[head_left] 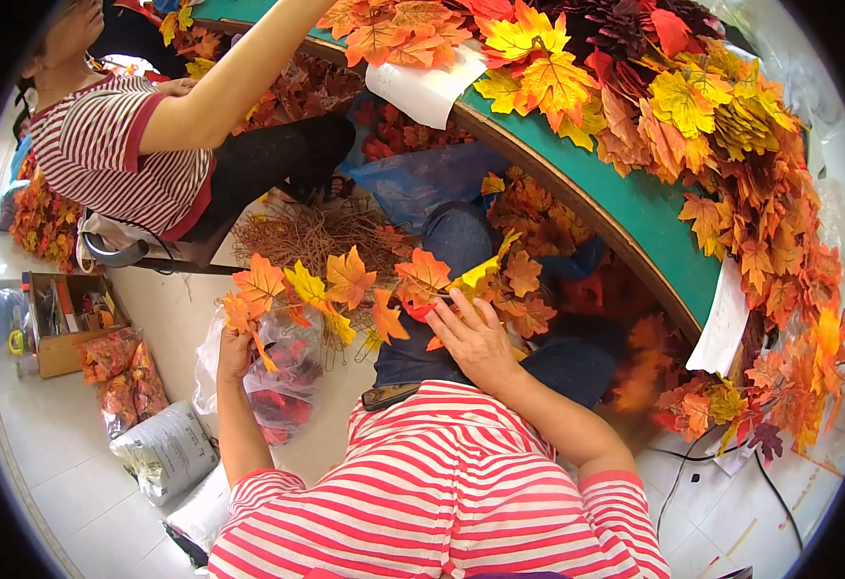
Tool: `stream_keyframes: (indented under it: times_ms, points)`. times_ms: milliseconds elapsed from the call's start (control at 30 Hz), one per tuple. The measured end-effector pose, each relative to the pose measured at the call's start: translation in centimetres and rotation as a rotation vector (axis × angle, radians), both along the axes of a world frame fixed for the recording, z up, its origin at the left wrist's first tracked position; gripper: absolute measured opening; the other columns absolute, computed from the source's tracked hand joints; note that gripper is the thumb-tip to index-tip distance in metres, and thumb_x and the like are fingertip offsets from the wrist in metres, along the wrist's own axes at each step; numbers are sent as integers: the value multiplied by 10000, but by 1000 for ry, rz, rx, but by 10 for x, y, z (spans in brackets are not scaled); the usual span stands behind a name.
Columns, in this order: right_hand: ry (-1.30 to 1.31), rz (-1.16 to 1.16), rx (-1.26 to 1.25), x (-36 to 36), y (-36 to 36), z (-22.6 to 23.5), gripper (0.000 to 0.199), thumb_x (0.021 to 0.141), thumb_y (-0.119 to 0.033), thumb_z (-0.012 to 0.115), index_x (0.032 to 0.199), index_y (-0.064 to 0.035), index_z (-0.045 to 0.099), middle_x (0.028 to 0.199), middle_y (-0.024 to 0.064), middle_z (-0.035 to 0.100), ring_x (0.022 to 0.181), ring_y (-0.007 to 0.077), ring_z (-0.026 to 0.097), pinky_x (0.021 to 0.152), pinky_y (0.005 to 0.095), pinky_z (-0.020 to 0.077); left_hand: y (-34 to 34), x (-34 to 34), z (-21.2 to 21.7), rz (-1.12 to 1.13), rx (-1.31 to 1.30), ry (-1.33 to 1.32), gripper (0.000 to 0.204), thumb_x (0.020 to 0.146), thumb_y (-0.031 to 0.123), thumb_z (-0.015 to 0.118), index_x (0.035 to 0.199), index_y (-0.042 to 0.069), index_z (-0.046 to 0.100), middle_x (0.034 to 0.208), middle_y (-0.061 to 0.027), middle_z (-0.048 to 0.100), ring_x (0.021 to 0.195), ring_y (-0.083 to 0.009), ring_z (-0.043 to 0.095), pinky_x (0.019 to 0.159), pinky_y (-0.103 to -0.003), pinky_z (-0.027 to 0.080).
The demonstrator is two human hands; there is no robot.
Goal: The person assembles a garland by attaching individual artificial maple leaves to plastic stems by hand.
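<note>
A garland of artificial maple leaves in orange, yellow and red [350,278] stretches across my lap. My left hand [236,355] is closed on its left end, among orange leaves. Palm down, my right hand [477,338] lies over the garland's right part, fingers stretched and apart, touching a red leaf [419,311] at the fingertips. Beyond that hand, more orange and yellow leaves [524,273] trail to the right. My right palm's underside is hidden.
A green-topped table [625,188] curves along the right, heaped with artificial leaves [779,193] and white papers [721,323]. A co-worker in a striped shirt [128,145] sits at left. Brown wire-like stems [306,236], a clear plastic bag [287,376] and a wooden box [70,323] are lower down.
</note>
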State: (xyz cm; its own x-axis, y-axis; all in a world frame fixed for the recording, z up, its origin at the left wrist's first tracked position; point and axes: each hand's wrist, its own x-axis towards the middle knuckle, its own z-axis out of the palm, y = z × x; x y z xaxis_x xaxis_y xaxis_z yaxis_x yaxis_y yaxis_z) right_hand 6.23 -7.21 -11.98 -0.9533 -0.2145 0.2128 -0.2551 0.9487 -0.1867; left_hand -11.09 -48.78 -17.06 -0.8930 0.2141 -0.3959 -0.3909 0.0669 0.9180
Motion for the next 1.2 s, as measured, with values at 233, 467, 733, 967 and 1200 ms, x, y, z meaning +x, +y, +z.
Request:
stream_keyframes:
  times_ms: [233, 467, 733, 967, 1200]
  points:
    - [-72, -65, 94, 9, -3, 2, 440, 826, -141, 469, 1255, -45, 484, 1245, 119, 516, 1100, 234, 480, 920, 357, 325, -4, 4, -4, -1, -18, -54, 93, 840, 55, 527, 759, 99, 537, 677, 15, 511, 537, -66, 431, 496, -195, 352]
    - [-75, -34, 0, 10, 0, -3, 450, 813, -134, 479, 1242, 3, 476, 1220, 150, 532, 1029, 227, 503, 886, 346, 353, -10, 7, -13, 20, -36, -65, 92, 839, 41, 517, 776, 103, 543, 709, 22, 536, 493, -51, 431, 434, -192, 320]
    - [-62, -10, -13, 9, 2, -1, 442, 794, -118, 497, 1220, -1, 492, 1218, 158, 522, 1028, 232, 505, 921, 364, 346, -13, 5, -31, -275, -321, -109, 112, 795, 4, 545, 871, 41, 618, 770, 8, 587, 687, -93, 526, 620, -216, 407]
    - [-54, 10, -46, 9, 0, -4, 406, 798, -132, 487, 1187, -22, 526, 1184, 148, 533, 1045, 230, 498, 935, 367, 335, -49, -34, -76, -688, -756, -57, 217, 759, 5, 601, 966, 31, 662, 873, -100, 675, 782, -226, 624, 741, -320, 481]
    - [-62, 11, -30, 8, 0, -7, 389, 802, -138, 490, 1182, -70, 540, 1217, 162, 513, 1060, 237, 489, 936, 371, 329, 182, -46, 114, -550, -603, 904, 147, 771, 82, 624, 908, 60, 671, 906, -97, 657, 887, -270, 593, 801, -354, 459]
